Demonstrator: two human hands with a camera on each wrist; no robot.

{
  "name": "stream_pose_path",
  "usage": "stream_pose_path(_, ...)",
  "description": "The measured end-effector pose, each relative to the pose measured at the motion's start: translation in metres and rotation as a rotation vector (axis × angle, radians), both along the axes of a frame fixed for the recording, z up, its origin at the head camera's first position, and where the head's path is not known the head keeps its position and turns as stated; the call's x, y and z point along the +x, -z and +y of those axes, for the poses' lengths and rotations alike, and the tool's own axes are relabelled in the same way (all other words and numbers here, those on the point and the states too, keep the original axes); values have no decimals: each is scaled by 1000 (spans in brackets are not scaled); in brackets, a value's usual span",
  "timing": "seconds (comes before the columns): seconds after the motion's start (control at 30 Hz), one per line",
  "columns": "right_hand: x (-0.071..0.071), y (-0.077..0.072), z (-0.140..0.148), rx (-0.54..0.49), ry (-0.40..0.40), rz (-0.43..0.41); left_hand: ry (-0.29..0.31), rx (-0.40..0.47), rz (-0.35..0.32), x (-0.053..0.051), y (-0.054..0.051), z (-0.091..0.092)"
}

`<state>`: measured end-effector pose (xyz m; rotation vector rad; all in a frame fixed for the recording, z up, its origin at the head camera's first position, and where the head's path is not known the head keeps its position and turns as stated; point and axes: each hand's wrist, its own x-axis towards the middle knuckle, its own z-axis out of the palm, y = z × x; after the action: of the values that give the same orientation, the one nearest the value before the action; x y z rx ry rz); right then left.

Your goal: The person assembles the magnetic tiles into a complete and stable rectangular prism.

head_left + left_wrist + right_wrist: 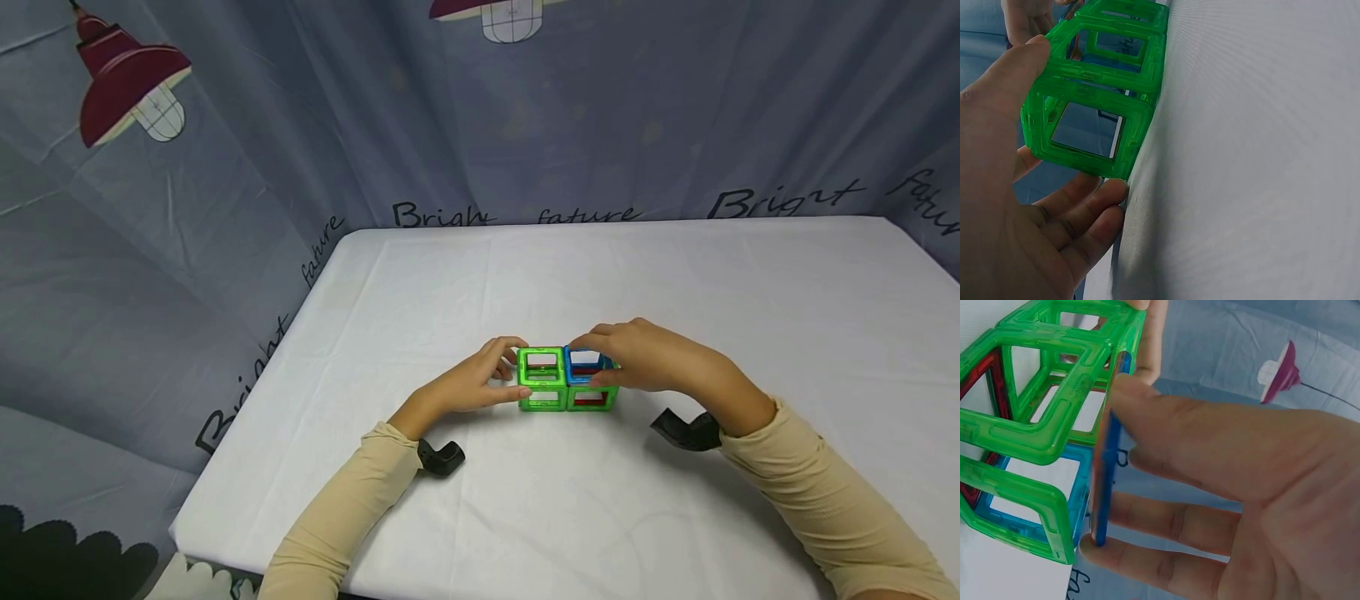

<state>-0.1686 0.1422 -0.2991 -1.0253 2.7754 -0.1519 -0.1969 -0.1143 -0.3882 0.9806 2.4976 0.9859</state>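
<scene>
A two-cube box of see-through magnetic tiles (pixel 542 385), mostly green, stands on the white table. In the left wrist view, its open square frames (pixel 1035 125) are seen from the left end. My left hand (pixel 476 379) grips that end, thumb on the near side and some fingers behind. With thumb and fingertips, my right hand (pixel 652 354) pinches a blue square tile (pixel 1107 481) at the top of the right cube. The tile's far part is hidden in the head view. Red tiles (pixel 1004 387) and another blue tile (pixel 1079 487) show within the right cube.
The white-covered table (pixel 600 500) spreads around the box. Behind it and along the left hangs a grey curtain (pixel 600 125) with printed lamps and lettering. A black wrist mount (pixel 441 458) is on the left sleeve, and another black mount (pixel 686 431) is on the right.
</scene>
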Motion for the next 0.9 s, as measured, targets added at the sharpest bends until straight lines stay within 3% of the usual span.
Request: stream_pose_path(0.9,0,-1,-2,50,48,-45,-9,-11,0,-1,2,0)
